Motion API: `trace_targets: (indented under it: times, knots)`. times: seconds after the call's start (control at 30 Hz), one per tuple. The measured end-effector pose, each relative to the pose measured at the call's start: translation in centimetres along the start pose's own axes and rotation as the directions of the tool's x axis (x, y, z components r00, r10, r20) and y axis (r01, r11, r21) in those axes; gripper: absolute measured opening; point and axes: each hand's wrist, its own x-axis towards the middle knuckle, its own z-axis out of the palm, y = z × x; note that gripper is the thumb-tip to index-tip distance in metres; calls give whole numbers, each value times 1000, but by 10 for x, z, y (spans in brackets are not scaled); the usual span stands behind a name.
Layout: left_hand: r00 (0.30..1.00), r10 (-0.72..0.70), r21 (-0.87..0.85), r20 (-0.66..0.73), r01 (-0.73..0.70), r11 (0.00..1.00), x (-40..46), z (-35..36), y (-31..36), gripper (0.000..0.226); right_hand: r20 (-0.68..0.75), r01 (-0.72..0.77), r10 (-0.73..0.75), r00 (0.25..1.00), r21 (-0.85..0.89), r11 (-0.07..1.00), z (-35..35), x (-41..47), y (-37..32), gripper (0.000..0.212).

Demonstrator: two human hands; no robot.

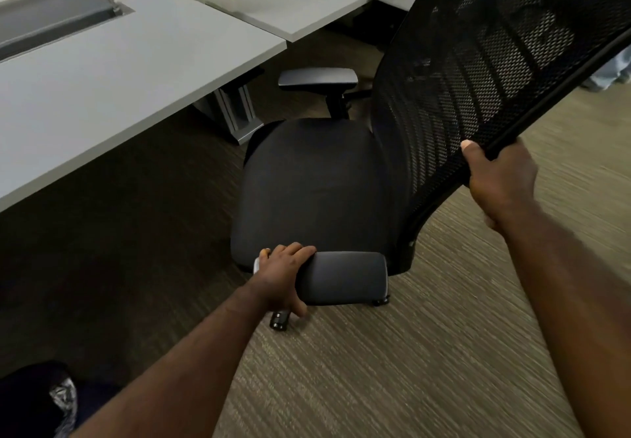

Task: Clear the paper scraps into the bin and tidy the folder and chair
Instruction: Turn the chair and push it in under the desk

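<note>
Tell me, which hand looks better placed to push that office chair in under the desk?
Probably the right hand: it grips the mesh backrest on the side away from the desk. The left hand only holds the near armrest.

**Chair beside the desk**

The office chair (314,185) stands on the carpet (426,369), right of the desk (119,72). Left hand (283,273) rests on its near armrest (345,277); right hand (498,178) grips the backrest (478,72) edge.

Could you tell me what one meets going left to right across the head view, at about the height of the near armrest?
Left hand → near armrest → right hand gripping the chair's mesh back.
</note>
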Motion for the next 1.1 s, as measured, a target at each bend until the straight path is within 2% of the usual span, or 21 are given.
trace_targets:
  times: [0.53,0.63,0.87,1.1]
  knots:
    - [998,60,23,15,-60,998,-29,18,-11,112,-12,-70,70,997,23,997,-16,-40,13,38]
    - [997,71,15,23,-71,997,-43,26,-8,113,-12,-72,72,997,18,997,-27,-59,18,41]
    - [993,82,36,89,-86,996,-88,39,4,111,-56,-68,67,996,-20,997,-59,-118,24,30]
    - [988,82,54,127,-89,995,-131,58,15,112,-71,-101,102,992,15,995,-85,-170,28,33]
